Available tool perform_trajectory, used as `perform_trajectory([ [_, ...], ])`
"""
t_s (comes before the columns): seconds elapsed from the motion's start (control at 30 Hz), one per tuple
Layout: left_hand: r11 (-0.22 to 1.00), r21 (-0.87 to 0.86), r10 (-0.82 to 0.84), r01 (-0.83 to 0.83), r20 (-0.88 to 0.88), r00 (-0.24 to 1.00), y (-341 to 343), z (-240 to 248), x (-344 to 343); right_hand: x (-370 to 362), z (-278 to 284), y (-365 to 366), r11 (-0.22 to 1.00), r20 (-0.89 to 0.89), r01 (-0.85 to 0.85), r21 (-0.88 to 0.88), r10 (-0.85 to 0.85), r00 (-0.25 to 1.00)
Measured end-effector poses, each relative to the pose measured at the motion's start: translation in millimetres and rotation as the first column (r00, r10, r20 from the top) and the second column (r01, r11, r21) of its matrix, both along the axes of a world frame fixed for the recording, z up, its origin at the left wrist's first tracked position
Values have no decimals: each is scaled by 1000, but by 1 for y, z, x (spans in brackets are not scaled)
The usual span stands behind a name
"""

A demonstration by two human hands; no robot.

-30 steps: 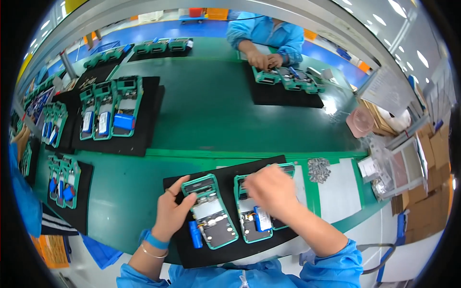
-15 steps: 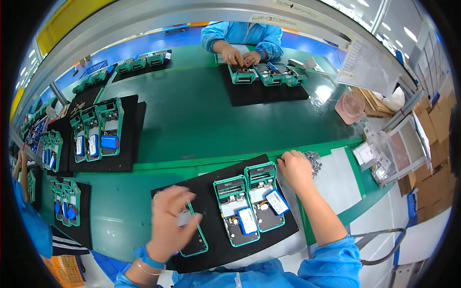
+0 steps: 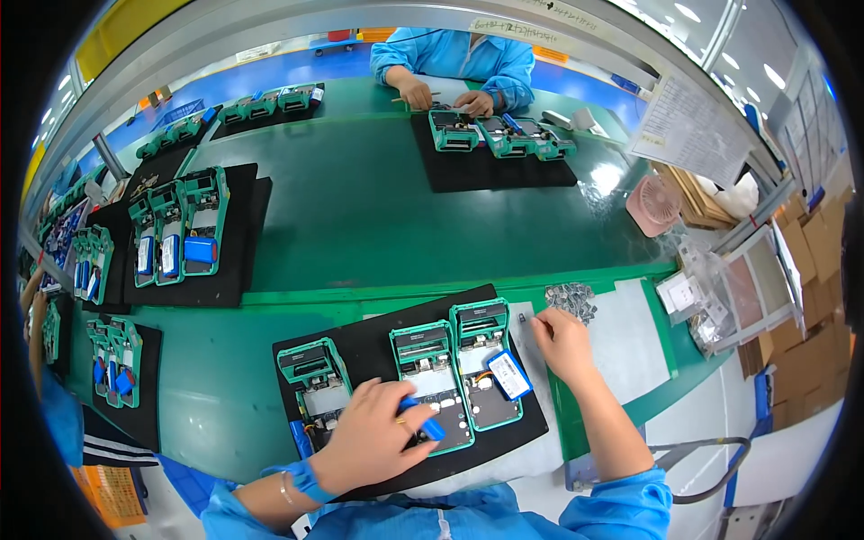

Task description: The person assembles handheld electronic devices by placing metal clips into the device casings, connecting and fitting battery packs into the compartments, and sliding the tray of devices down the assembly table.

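Left hand [image 3: 373,436] has come back over the black mat [image 3: 378,346]; half a second ago it hovered at the mat's 8 o'clock corner. Fingers now pinch a blue battery cell [image 3: 423,421] against the middle teal device frame [image 3: 432,382]: seating appears under way. Right hand [image 3: 562,342] has shifted from the right-hand frame [image 3: 486,360] toward the small metal parts pile [image 3: 570,300] at 1 o'clock; fingers curled, grip cannot be told.

Your left hand [image 3: 373,436] is low and near your body, palm down, with the fingers curled closed in a pinch. Your right hand [image 3: 565,344] is stretched further forward, fingers bent loosely and pointing left. Both forearms are bare above light blue sleeves.
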State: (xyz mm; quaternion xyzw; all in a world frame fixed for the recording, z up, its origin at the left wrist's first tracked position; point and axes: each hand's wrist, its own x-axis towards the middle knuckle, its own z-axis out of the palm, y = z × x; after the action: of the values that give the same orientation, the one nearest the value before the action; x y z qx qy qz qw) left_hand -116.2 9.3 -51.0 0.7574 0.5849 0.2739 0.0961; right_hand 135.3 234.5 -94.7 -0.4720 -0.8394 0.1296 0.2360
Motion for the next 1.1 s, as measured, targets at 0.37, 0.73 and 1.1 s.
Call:
perform_trajectory([
  [0.37, 988, -92, -134, 126, -94, 987, -11, -9, 22, -11, 1, 26, 837, 442, -475, 273, 329, 834],
  [0.73, 998, -27, 55, -62, -209, 976, -24, -26, 24, -40, 61, -24, 913, 5, -364, 186, 370, 929],
  [1.1, 997, 11, 74, -73, -123, 990, -26, -27, 21, -64, 60, -58, 825, 43, -499, 264, 507, 861],
])
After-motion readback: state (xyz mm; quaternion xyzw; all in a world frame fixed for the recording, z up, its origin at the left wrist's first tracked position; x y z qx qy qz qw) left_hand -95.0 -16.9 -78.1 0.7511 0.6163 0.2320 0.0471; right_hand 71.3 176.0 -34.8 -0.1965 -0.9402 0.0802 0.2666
